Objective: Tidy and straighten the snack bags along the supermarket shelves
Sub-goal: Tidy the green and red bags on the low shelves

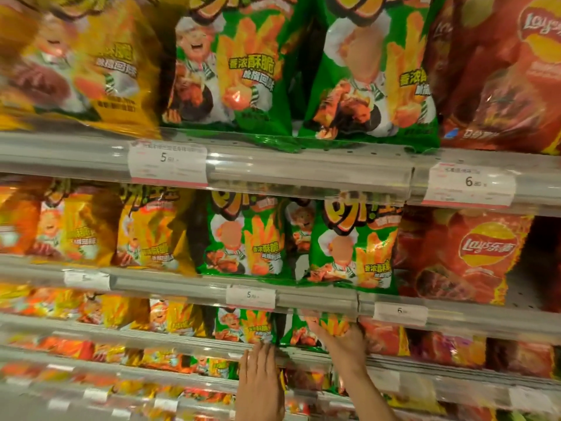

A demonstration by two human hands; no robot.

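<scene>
Though blurred, right hand (340, 341) seemingly on green bag (306, 332).

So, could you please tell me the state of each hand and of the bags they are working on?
Left hand: open, fingers straight, tips at the third shelf's edge below the left green bag.
Right hand: open, pressed flat against the right green bag.
Left green bag: upright, facing front.
Right green bag: upright, partly covered by the right hand.
Third shelf: stocked with bags along its length.
</scene>
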